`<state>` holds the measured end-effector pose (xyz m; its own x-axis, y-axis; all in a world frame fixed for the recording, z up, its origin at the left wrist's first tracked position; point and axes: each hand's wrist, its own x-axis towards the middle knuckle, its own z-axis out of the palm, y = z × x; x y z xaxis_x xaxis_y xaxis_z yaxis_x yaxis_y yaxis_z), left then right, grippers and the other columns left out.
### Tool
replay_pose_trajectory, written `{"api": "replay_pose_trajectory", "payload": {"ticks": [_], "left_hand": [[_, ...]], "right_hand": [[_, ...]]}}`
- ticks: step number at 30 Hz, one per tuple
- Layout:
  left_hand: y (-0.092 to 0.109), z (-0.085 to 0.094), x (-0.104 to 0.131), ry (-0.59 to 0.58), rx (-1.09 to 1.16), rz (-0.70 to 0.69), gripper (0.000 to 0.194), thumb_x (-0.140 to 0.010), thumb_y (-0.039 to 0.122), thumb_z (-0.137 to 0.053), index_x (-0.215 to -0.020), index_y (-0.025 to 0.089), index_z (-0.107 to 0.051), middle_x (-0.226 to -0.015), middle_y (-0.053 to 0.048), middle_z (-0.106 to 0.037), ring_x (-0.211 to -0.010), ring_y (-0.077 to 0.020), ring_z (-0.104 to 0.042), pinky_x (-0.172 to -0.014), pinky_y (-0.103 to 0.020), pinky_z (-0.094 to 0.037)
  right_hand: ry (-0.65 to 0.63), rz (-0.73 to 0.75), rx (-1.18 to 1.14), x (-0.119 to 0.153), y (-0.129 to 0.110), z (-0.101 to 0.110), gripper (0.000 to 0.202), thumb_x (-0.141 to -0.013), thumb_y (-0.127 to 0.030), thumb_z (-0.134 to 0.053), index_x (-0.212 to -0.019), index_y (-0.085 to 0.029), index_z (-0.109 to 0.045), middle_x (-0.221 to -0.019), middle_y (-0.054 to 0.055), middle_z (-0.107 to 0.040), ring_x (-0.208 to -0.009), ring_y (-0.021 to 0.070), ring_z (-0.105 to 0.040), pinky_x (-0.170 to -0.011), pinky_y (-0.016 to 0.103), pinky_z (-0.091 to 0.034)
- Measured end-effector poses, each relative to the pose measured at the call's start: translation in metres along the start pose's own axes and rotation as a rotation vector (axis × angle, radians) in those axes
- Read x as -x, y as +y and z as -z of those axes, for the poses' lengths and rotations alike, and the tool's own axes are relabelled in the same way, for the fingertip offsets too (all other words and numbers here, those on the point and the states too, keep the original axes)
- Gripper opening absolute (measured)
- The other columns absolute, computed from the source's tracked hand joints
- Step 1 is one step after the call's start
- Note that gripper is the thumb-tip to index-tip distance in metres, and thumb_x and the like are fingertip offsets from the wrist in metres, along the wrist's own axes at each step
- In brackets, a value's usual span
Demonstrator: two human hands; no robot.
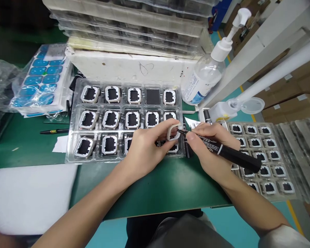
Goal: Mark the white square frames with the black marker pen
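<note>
Between thumb and fingers, my left hand [144, 148] pinches a small white square frame [174, 132] with rounded corners, held above the right part of a clear plastic tray [113, 162]. A black marker pen [217, 148] lies in my right hand [209, 144], its tip at the right edge of the frame; whether it touches I cannot tell. Similar frames sit in rows in the tray, and one pocket [153, 96] in the back row shows only its dark bottom. My left hand hides part of the front row.
A pump bottle [204, 77] stands behind the tray's right end. On the right is a second tray [267, 155] of frames. Stacked trays [134, 31] rise at the back. Blue pads in plastic [41, 79], a black pen [54, 131] and white foam [31, 199] lie left.
</note>
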<state>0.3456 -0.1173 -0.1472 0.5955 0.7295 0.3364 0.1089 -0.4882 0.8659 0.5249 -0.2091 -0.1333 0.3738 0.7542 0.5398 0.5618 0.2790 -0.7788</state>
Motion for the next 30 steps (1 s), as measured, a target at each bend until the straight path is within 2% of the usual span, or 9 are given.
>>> {"api": "replay_pose_trajectory", "payload": {"ticks": [3, 7, 11, 17, 23, 30], "left_hand": [[0.003, 0.001, -0.002, -0.018, 0.153, 0.111, 0.044, -0.089, 0.017, -0.086, -0.132, 0.022, -0.076, -0.108, -0.004, -0.086, -0.102, -0.024, -0.085, -0.097, -0.034, -0.072], [0.005, 0.002, -0.004, -0.024, 0.272, 0.201, 0.049, -0.086, 0.02, -0.09, -0.132, 0.021, -0.076, -0.107, -0.005, -0.086, -0.1, -0.025, -0.085, -0.098, -0.037, -0.073], [0.009, 0.002, -0.003, -0.012, 0.262, 0.217, 0.049, -0.084, 0.022, -0.092, -0.131, 0.02, -0.077, -0.105, -0.005, -0.087, -0.097, -0.0251, -0.086, -0.096, -0.037, -0.074], [0.015, 0.003, -0.001, 0.007, 0.227, 0.217, 0.048, -0.083, 0.024, -0.093, -0.129, 0.02, -0.078, -0.103, -0.004, -0.087, -0.095, -0.0259, -0.086, -0.096, -0.04, -0.074], [0.013, 0.006, -0.005, -0.034, 0.364, 0.311, 0.053, -0.079, 0.026, -0.095, -0.129, 0.021, -0.078, -0.104, -0.005, -0.086, -0.097, -0.0254, -0.085, -0.095, -0.037, -0.074], [0.011, 0.008, -0.012, -0.097, 0.515, 0.409, 0.055, -0.079, 0.022, -0.095, -0.13, 0.019, -0.077, -0.104, -0.006, -0.085, -0.099, -0.0248, -0.084, -0.093, -0.034, -0.072]], "right_hand": [[-0.018, 0.005, -0.036, -0.001, 0.0, 0.0, 0.012, -0.094, -0.028, -0.081, -0.09, -0.033, -0.072, -0.079, -0.002, -0.073, -0.076, 0.0196, -0.073, -0.068, 0.038, -0.062], [-0.048, -0.005, -0.1, -0.003, -0.002, 0.0, 0.012, -0.095, -0.023, -0.079, -0.091, -0.031, -0.071, -0.077, -0.004, -0.071, -0.068, 0.0168, -0.07, -0.065, 0.037, -0.059], [-0.056, 0.012, -0.15, -0.003, -0.003, 0.001, 0.015, -0.093, -0.017, -0.08, -0.092, -0.029, -0.071, -0.078, -0.004, -0.072, -0.068, 0.0154, -0.069, -0.063, 0.035, -0.057], [-0.043, 0.022, -0.153, -0.003, -0.001, 0.001, 0.015, -0.093, -0.02, -0.08, -0.093, -0.032, -0.072, -0.078, -0.004, -0.071, -0.067, 0.0165, -0.069, -0.061, 0.036, -0.058], [-0.061, 0.009, -0.177, -0.005, -0.01, 0.006, 0.016, -0.095, -0.016, -0.078, -0.094, -0.031, -0.073, -0.08, -0.002, -0.073, -0.071, 0.018, -0.07, -0.064, 0.039, -0.06], [-0.054, 0.079, -0.195, -0.005, -0.009, 0.005, 0.017, -0.095, -0.015, -0.078, -0.101, -0.031, -0.074, -0.083, -0.001, -0.075, -0.072, 0.0183, -0.07, -0.068, 0.041, -0.061]]}}
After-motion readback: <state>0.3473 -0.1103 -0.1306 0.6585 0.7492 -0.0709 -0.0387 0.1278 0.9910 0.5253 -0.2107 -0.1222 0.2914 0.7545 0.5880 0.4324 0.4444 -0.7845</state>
